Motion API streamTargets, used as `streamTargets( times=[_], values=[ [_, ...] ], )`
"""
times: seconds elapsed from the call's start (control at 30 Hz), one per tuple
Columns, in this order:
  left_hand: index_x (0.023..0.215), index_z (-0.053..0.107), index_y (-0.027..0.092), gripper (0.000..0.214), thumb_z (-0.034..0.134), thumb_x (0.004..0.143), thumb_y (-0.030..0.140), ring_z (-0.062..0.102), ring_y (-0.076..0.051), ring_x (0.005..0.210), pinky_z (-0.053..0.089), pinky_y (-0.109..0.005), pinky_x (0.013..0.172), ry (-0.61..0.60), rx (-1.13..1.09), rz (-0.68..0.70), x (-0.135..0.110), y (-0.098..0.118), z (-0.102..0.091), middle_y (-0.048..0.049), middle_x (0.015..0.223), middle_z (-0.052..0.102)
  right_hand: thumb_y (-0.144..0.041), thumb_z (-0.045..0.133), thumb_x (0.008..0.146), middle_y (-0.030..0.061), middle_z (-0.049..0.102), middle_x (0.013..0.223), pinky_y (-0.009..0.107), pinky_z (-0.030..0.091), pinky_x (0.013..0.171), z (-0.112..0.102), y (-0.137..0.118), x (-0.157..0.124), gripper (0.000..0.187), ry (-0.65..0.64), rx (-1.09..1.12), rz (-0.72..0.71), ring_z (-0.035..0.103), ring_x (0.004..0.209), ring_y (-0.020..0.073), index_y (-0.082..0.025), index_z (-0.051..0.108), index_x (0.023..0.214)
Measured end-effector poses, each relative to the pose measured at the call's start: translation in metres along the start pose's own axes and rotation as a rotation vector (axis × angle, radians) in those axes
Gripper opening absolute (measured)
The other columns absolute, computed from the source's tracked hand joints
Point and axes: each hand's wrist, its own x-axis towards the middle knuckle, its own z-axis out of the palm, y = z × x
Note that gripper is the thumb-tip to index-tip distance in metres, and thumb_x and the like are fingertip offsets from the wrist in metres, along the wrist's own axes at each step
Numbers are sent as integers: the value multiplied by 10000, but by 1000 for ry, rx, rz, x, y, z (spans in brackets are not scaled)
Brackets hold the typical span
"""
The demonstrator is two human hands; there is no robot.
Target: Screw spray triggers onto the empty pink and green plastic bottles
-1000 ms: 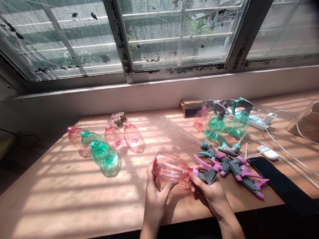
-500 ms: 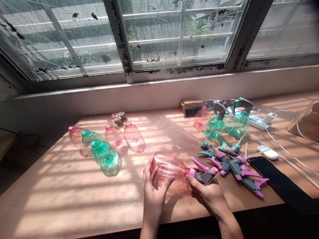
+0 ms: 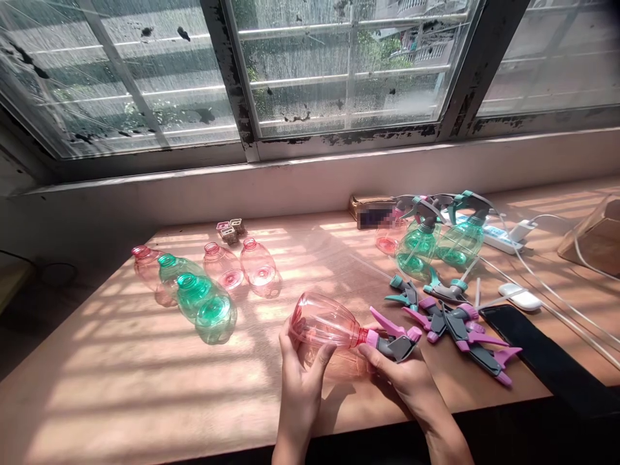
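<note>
A clear pink spray bottle (image 3: pixel 329 321) lies sideways in the air above the table, its neck pointing right. My left hand (image 3: pixel 303 365) is closed around its base end, thumb on the near side. At the neck sits a pink and grey trigger sprayer head (image 3: pixel 396 341). My right hand (image 3: pixel 394 371) grips the collar of that head with the thumb in front; its other fingers are mostly hidden behind. To the right of it lies a pile of pink and grey sprayer heads (image 3: pixel 460 326), with teal and grey ones (image 3: pixel 405 292) just beyond.
Several open pink and green bottles (image 3: pixel 203 300) stand at the left, near small blocks (image 3: pixel 230 230). Assembled green sprayers (image 3: pixel 419 242) stand at the back right by a power strip (image 3: pixel 501 237). A black phone (image 3: pixel 542 352), white case (image 3: pixel 520 297) and cables lie at the right.
The left hand's fingers have shifted on the bottle's base, and the bottle looks slightly turned. Both hands stay in nearly the same place.
</note>
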Motion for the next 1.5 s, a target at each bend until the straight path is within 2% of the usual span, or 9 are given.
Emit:
streamTargets(
  times=[0.23, 0.33, 0.57, 0.73, 1.1, 1.23, 1.33, 1.4, 1.5],
  values=[
    [1538, 468, 341, 773, 833, 860, 416, 404, -317, 1566, 343, -449, 1291, -10, 108, 61, 1, 0, -2, -67, 1630, 515, -536, 868, 800, -25, 656, 538, 262, 464, 443, -1, -2, 4, 415, -34, 109, 2, 559, 477, 163, -194, 724, 985],
    [1555, 453, 358, 788, 830, 864, 406, 419, -318, 1559, 370, -451, 1278, -45, 104, 69, 3, -4, -4, -66, 1647, 502, -524, 857, 818, -30, 647, 533, 263, 462, 421, -2, -3, 4, 398, -49, 132, -5, 550, 474, 164, -188, 718, 979],
    [1555, 396, 307, 864, 860, 834, 412, 417, -332, 1558, 365, -483, 1279, -35, 33, 25, 1, -7, -2, -117, 1622, 501, -526, 884, 756, -21, 667, 612, 296, 470, 524, 0, -6, 0, 424, -1, 27, -13, 594, 554, 187, -189, 765, 984],
    [1479, 464, 269, 748, 836, 855, 446, 436, -327, 1543, 349, -465, 1283, 38, 49, -11, 3, -7, -3, -121, 1591, 519, -499, 890, 750, -7, 697, 683, 332, 524, 681, 1, -11, -3, 367, 22, -27, -45, 638, 672, 218, -226, 799, 979],
    [1541, 471, 340, 814, 862, 829, 399, 431, -329, 1546, 415, -431, 1244, -17, 101, 62, 5, -5, -6, -78, 1664, 442, -569, 866, 763, -39, 632, 530, 283, 466, 484, 2, -7, 0, 452, -35, 114, 21, 553, 496, 178, -212, 738, 1010],
    [1575, 402, 327, 911, 882, 807, 429, 393, -335, 1565, 351, -481, 1280, -3, 96, 36, 4, -10, -7, -104, 1693, 393, -553, 891, 737, -7, 714, 663, 314, 546, 636, -4, -3, 1, 385, 40, -34, 10, 676, 679, 225, -226, 771, 901],
    [1571, 406, 313, 855, 833, 849, 472, 393, -333, 1568, 363, -480, 1271, 47, 107, 55, 5, -11, -7, -119, 1661, 441, -538, 903, 726, 20, 762, 777, 335, 578, 762, -8, -2, 3, 341, -12, -94, -19, 732, 862, 278, -230, 776, 802],
    [1568, 407, 299, 842, 817, 858, 491, 424, -343, 1550, 393, -489, 1252, 67, 91, 40, 6, -9, -7, -135, 1623, 489, -529, 901, 735, 22, 751, 750, 341, 582, 742, -7, -3, 3, 342, -44, -82, -35, 730, 821, 276, -224, 790, 841],
    [1549, 431, 280, 857, 847, 828, 483, 459, -359, 1523, 369, -522, 1262, 62, 83, 12, 6, -7, -7, -147, 1590, 517, -551, 898, 729, 4, 693, 642, 325, 553, 609, -4, -4, 1, 377, 20, -51, -24, 672, 649, 235, -216, 789, 862]
  ],
)
